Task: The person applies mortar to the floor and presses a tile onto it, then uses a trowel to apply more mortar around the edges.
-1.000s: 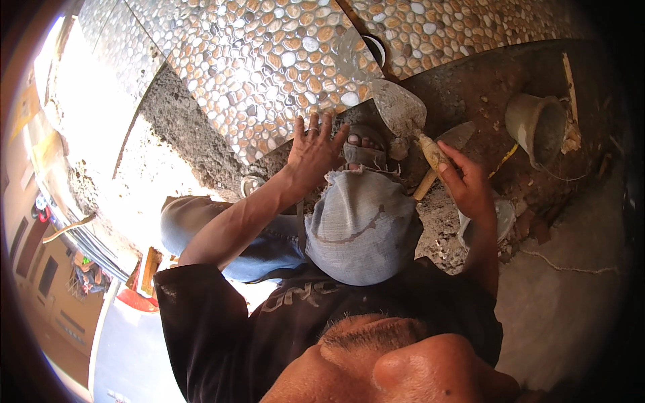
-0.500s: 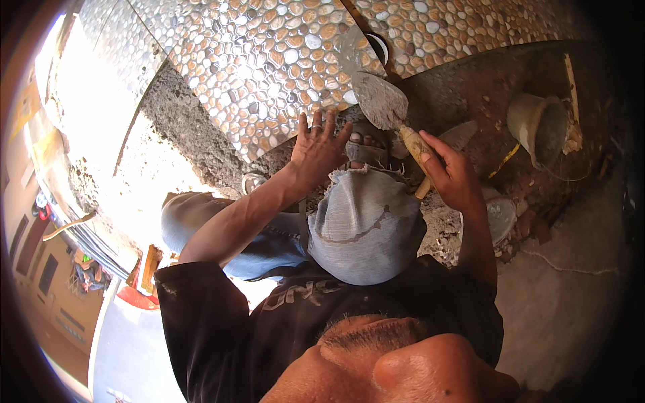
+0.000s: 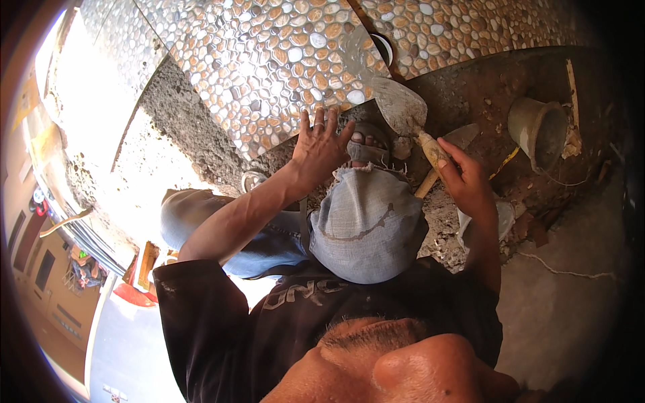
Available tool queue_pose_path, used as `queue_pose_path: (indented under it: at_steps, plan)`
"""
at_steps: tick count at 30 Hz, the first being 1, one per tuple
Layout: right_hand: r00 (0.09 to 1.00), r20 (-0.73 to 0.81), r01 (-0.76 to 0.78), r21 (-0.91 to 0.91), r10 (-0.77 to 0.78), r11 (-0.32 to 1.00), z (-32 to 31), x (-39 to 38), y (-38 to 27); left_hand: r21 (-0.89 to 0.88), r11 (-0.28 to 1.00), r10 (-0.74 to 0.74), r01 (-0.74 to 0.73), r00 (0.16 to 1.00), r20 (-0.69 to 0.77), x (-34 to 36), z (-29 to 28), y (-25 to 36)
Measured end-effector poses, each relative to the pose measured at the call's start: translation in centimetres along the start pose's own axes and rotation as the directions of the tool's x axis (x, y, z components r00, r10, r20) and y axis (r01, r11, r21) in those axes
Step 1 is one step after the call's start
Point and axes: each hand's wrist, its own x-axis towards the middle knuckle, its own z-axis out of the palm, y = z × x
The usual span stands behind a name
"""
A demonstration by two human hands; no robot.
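Note:
My right hand grips the wooden handle of a trowel. Its mortar-smeared grey blade lies over the corner of a pebble-patterned floor tile, next to a wet grey smear. With fingers spread, my left hand rests at that tile's near edge, beside my sandalled foot. A second trowel lies on the dirt behind my right hand, partly hidden by it.
A dirty bucket lies tipped on the soil at the right, near a wooden stick. Rough mortar fills the strip to the left. A round white-rimmed hole or ring shows between the tiles.
The trowel in my right hand has moved a little right and nearer to me, away from the tile corner. My left hand has stayed at the tile edge.

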Motion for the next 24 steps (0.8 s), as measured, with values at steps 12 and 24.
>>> queue_pose_path:
  at_steps: [12, 24]
  plan:
    - [0.998, -0.028, -0.051, 0.015, 0.051, 0.999, -0.8, -0.7, 0.6, -0.001, 1.000, -0.011, 0.011, 1.000, 0.020, 0.0, -0.6, 0.1]
    - [0.992, -0.108, 0.078, 0.069, -0.070, 0.995, -0.4, -2.2, 3.4, 0.018, 1.000, -0.001, 0.000, 0.999, 0.038, 0.0, 0.1, -0.2]
